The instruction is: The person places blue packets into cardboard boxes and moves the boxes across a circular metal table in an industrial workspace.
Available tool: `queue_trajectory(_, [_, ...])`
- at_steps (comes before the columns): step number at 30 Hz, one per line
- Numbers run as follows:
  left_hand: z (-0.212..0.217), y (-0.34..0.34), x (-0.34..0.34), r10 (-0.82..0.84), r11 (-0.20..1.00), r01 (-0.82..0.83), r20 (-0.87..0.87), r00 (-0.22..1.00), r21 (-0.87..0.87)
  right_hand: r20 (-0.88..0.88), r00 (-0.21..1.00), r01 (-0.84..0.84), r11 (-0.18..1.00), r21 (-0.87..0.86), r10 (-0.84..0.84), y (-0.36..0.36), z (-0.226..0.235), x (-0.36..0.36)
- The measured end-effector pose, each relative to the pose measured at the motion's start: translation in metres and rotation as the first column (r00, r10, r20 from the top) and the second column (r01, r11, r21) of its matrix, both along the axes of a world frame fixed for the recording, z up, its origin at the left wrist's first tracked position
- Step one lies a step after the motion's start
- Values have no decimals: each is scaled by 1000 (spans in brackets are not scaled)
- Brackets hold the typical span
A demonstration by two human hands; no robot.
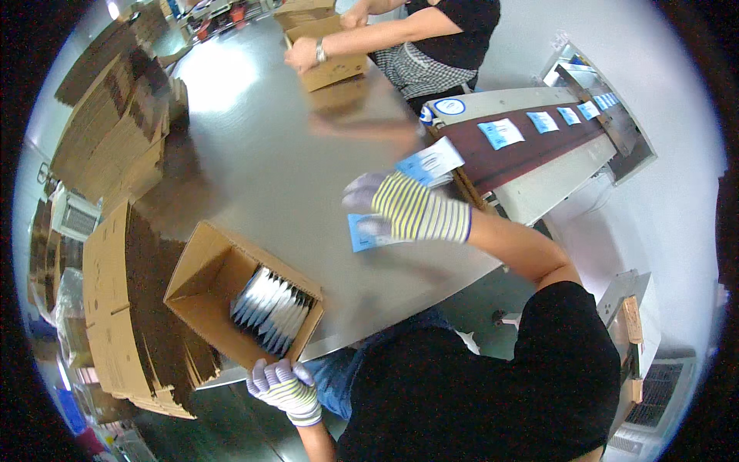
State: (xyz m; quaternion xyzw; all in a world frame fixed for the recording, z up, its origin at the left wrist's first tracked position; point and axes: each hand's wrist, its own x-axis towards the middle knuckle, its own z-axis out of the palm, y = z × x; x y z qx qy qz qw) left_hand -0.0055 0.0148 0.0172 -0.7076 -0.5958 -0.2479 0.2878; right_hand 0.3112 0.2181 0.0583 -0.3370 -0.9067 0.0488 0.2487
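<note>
My right hand [400, 206], in a yellow-and-white striped glove with pale purple fingers, is at the near side of the metal table. Its thumb lies over a blue-and-white flat packet [362, 234]; the hand partly hides it, and the fingers are slightly blurred. Beyond the hand, more such packets [431, 160] overlap at the conveyor's end. My left hand [285, 386], gloved alike, has its fingers curled at the near edge of an open cardboard box [208, 312]. Inside that tilted box, a row of packets [271, 309] stands on edge along one side.
A conveyor belt [469, 160] carries spaced packets [500, 133] from a wall opening on the right. Stacks of flattened cardboard [108, 300] line the table's left side. Across the table [262, 154], a co-worker's hands hold another cardboard box [335, 71].
</note>
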Motion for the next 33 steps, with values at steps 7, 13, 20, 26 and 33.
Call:
queue_trajectory(7, [-5, -10, -15, 11, 998, -11, 3, 1000, -57, 451, 839, 393, 912, -117, -303, 103, -39, 122])
queue_trajectory(13, [-11, -4, -19, -13, 997, 18, 59, 998, -76, 573, 779, 506, 795, -333, -256, 132, -28, 164])
queue_trajectory(20, [-7, 8, -7, -32, 999, 35, 94, 995, -33, 773, 630, 392, 831, -394, 69, 161, -77, 147])
queue_trajectory(26, [-1, 23, 4, -110, 993, 113, 78, 991, -35, 804, 581, 681, 619, -392, -131, 84, -51, 148])
queue_trajectory(33, [13, 62, 30, -207, 978, 205, 97, 974, 28, 535, 845, 430, 609, -667, -10, 37, 7, 116])
